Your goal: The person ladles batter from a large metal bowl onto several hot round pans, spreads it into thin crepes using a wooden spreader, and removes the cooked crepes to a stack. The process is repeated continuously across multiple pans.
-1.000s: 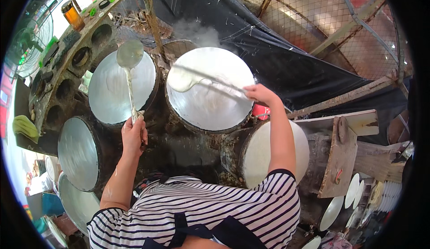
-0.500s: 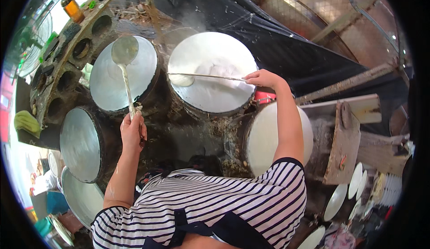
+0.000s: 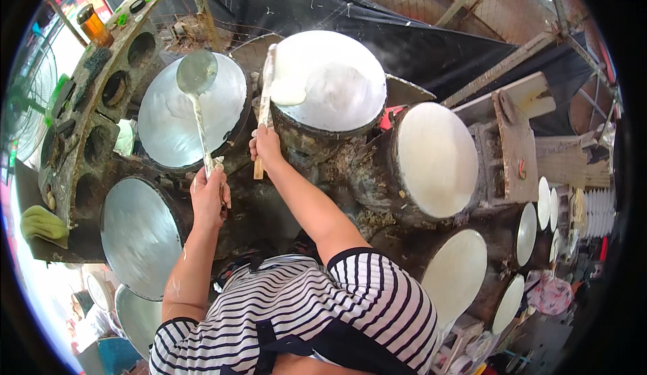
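My left hand (image 3: pixel 210 197) is closed around the batter-smeared handle of a ladle (image 3: pixel 197 73). The ladle's round metal bowl hangs over the far part of a bare silvery round griddle (image 3: pixel 162 129). In my right hand (image 3: pixel 267 147) is a long, flat wooden spatula (image 3: pixel 268 81), gripped near its lower end. Its blade, coated with white batter, stands at the left rim of the middle griddle (image 3: pixel 337 113). White batter covers much of that griddle, with a thicker blob (image 3: pixel 290 90) near its left side and a thinner, greyish patch at the centre.
To the right are griddles covered in pale batter (image 3: pixel 438 159) (image 3: pixel 456 275). Another bare griddle (image 3: pixel 140 233) sits at near left. A ledge with round holes (image 3: pixel 101 92) bears an orange jar (image 3: pixel 95 27). A wooden board (image 3: pixel 515 147) stands at right; black sheeting (image 3: pixel 431 54) hangs behind.
My right hand has swung left from the middle griddle's right side, turning the spatula from lying across the griddle to pointing away from me. The ladle stays above the left griddle.
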`<state>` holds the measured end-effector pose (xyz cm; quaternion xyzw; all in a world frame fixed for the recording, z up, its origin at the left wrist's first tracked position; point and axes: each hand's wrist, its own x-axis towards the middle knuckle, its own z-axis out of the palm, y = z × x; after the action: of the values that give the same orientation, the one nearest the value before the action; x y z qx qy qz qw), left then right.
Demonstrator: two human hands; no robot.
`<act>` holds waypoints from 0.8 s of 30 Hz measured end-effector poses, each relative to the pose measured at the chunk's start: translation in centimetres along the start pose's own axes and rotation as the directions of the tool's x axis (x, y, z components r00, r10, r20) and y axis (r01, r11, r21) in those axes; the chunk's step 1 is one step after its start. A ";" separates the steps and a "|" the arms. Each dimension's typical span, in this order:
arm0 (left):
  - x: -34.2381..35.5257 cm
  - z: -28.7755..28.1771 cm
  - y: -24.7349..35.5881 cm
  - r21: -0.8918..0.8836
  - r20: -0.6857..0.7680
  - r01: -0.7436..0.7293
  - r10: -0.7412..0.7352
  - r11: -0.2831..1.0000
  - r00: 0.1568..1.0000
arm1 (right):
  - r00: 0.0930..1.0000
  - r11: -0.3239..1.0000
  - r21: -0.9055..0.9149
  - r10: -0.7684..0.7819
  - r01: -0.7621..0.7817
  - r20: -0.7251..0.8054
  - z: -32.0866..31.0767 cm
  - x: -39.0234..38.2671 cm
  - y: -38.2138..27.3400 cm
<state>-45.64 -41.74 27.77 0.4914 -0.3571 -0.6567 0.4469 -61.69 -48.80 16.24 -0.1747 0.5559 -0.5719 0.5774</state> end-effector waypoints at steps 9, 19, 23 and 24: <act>0.0 -3.7 -0.3 -0.004 0.030 0.080 -0.080 0.997 0.996 | 0.985 0.993 0.057 -0.091 0.100 -0.150 2.3 -5.5 3.0; 0.5 -1.6 -1.1 -0.006 0.125 0.076 -0.074 0.997 0.989 | 0.971 0.963 0.269 0.068 -0.003 -0.231 -3.9 -8.6 1.4; -0.6 0.6 -1.3 0.022 0.139 0.090 -0.092 0.996 0.986 | 0.988 1.000 0.018 -0.019 0.022 -0.156 -3.1 -7.1 2.1; -0.9 0.9 -1.2 0.030 0.131 0.088 -0.091 0.996 0.987 | 0.993 0.990 -0.137 -0.035 0.019 -0.112 -2.6 -6.6 2.0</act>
<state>-46.72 -40.41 27.19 0.4677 -0.3713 -0.7027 0.3866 -61.14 -41.45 16.60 -0.1882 0.6231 -0.5496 0.5237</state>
